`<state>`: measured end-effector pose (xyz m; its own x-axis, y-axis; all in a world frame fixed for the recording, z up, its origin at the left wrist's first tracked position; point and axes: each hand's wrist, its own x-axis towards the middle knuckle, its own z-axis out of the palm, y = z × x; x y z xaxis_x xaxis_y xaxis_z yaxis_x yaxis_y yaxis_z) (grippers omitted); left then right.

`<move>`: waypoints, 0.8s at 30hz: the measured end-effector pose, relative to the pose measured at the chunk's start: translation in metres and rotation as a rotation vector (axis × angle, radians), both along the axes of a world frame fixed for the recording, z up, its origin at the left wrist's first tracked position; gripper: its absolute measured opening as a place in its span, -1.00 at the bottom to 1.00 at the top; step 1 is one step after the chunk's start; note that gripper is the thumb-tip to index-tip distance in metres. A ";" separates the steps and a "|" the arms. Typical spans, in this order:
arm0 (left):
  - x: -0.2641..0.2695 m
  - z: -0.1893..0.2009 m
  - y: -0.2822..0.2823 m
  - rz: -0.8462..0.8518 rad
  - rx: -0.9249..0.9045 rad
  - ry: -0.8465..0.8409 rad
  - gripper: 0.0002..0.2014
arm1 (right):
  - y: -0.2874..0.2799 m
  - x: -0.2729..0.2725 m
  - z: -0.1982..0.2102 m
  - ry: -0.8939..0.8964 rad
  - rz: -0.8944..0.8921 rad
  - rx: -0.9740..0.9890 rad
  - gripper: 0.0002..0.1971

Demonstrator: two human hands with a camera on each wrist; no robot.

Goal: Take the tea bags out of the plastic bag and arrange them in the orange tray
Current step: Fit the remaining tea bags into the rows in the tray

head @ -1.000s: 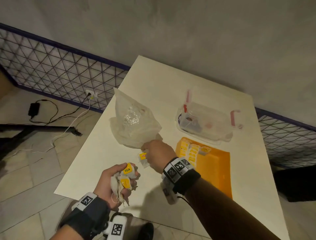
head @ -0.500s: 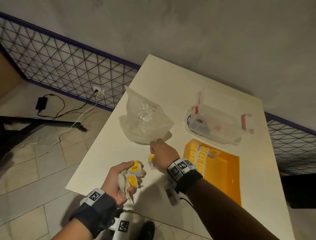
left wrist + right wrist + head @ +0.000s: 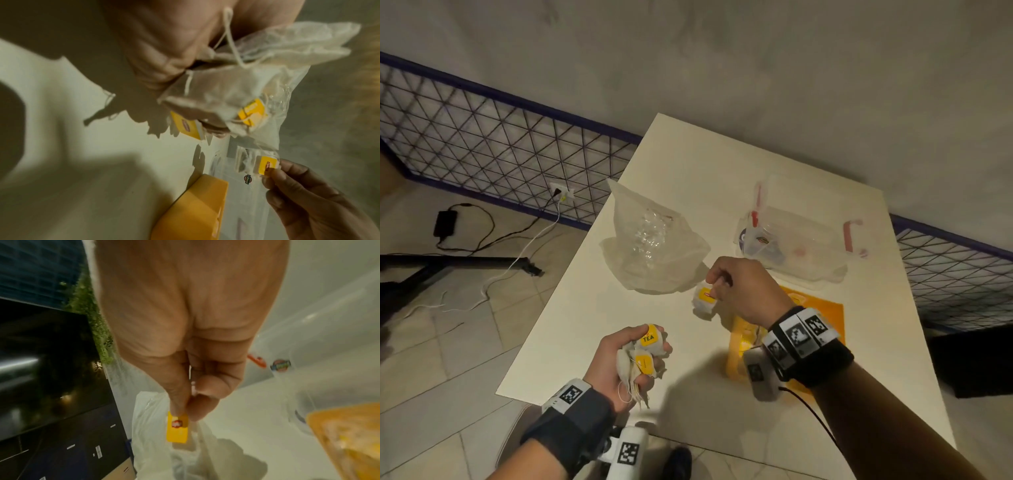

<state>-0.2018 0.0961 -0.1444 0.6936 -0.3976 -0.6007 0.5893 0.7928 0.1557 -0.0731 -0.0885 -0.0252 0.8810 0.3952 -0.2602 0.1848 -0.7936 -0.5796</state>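
Note:
My left hand (image 3: 626,359) grips a bunch of white tea bags (image 3: 643,356) with yellow tags near the table's front-left edge; the same bunch (image 3: 236,97) fills the left wrist view. My right hand (image 3: 743,287) pinches one tea bag (image 3: 703,301) by its yellow tag (image 3: 177,426), just above the table. This hand sits between the crumpled clear plastic bag (image 3: 650,246) and the orange tray (image 3: 822,315). My right wrist and forearm hide much of the tray. The tray's corner (image 3: 195,211) shows in the left wrist view.
A clear lidded box with red clips (image 3: 801,243) stands behind the tray on the white table (image 3: 722,164). A wire mesh fence (image 3: 482,144) and cables on the tiled floor lie to the left. A dark object (image 3: 976,363) sits right of the table.
My right hand has moved right, away from the left hand towards the orange tray, carrying its single tea bag. My left hand keeps its bunch and stays near the front edge.

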 end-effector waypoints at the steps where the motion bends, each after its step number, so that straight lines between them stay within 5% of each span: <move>1: 0.001 0.002 -0.002 -0.005 -0.001 0.003 -0.70 | -0.003 0.002 0.003 -0.048 0.017 -0.056 -0.81; 4: 0.006 0.006 -0.012 -0.026 0.007 0.019 -0.78 | -0.016 0.007 0.013 -0.237 0.069 -0.306 -0.87; 14: 0.008 0.006 -0.034 -0.059 0.011 -0.012 -0.76 | -0.068 0.023 0.021 -0.107 -0.208 0.024 -0.86; 24: 0.008 -0.006 -0.046 -0.075 -0.035 -0.051 -0.69 | -0.093 0.027 0.019 -0.117 -0.214 -0.088 -0.79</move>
